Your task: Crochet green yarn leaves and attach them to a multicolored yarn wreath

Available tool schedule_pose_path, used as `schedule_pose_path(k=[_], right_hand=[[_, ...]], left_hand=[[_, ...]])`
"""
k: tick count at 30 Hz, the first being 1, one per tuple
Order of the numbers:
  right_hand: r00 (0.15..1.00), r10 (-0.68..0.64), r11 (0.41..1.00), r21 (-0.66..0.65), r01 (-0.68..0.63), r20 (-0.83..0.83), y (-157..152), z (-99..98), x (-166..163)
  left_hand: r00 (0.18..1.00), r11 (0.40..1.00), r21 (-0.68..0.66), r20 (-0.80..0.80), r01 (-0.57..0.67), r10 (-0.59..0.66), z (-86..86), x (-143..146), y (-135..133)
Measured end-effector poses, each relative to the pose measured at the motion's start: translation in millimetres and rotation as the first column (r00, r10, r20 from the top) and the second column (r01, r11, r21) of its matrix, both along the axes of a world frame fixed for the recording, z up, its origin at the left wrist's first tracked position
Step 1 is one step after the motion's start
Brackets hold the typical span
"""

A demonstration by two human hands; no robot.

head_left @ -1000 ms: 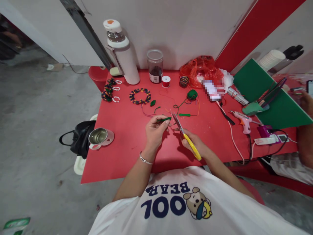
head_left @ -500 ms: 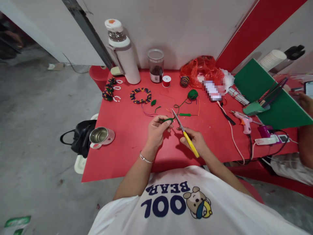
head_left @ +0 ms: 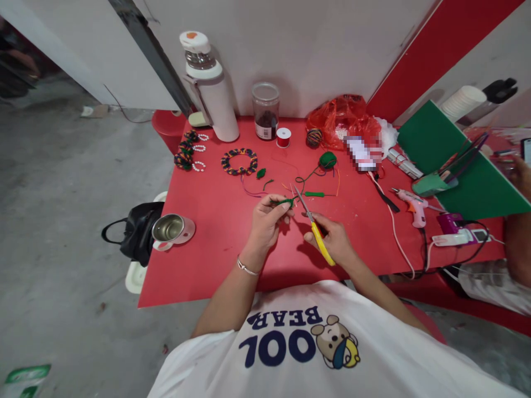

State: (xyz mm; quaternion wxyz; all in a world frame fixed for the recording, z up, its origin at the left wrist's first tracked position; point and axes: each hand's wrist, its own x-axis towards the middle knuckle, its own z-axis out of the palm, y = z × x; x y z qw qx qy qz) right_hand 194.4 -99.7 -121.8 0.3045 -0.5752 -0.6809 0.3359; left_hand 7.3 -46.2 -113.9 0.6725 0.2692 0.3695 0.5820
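Note:
Between the fingers of my left hand (head_left: 269,220) is a small green crocheted piece (head_left: 286,203), pinched by the thumb. My right hand (head_left: 332,237) is wrapped round yellow-handled scissors (head_left: 318,235), whose blades point up and left, close beside the green piece. Just beyond my hands lies a crochet hook (head_left: 314,194) with a green handle. A ball of green yarn (head_left: 327,160) rests farther back, its strand trailing toward my left hand. To the left are a small green crocheted leaf (head_left: 260,174), a short snippet of green yarn (head_left: 269,182) and a multicoloured braided ring (head_left: 239,162).
On the red table (head_left: 215,265) stand a metal mug (head_left: 173,231), a white thermos (head_left: 215,94), a clear jar (head_left: 265,113) and a red thread spool (head_left: 283,138). Rightward lie a phone (head_left: 360,153), a pink glue gun (head_left: 412,205) and cables. Another person's arm (head_left: 518,243) shows behind a green board (head_left: 464,166).
The scissors and my right hand have shifted slightly; the blade tips now sit a little farther right of the green piece. My left hand keeps its pinch almost in place.

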Motion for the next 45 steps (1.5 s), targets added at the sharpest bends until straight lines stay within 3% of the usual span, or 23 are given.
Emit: schedule_pose_path(k=[6,11,21,27,45], right_hand=[[0.962,-0.016,0.99,0.138,-0.023,0.273,0,1.8,-2],[0.919,-0.064,0.975,0.22,-0.026,0.39,2,4.4,-5],[0.939,-0.097,0.966,0.257,0.01,0.329,0,0.4,-6],[0.926,-0.034,0.969,0.24,-0.062,0.377,4,3.3,-1],[0.893,-0.109,0.907,0.411,-0.09,0.437,8,-0.5,9]], left_hand=[[0.99,0.991,-0.063,0.089,0.119,-0.114,-2.5,-4,1],[0.971,0.975,-0.097,0.151,0.2,-0.184,-2.9,-6,2],[0.973,0.976,-0.051,0.106,0.213,-0.207,-14.0,-9,3],[0.975,0.974,-0.107,0.126,0.199,-0.186,-6.4,-8,3],[0.962,0.965,-0.14,0.195,0.22,-0.191,-2.9,-8,3]])
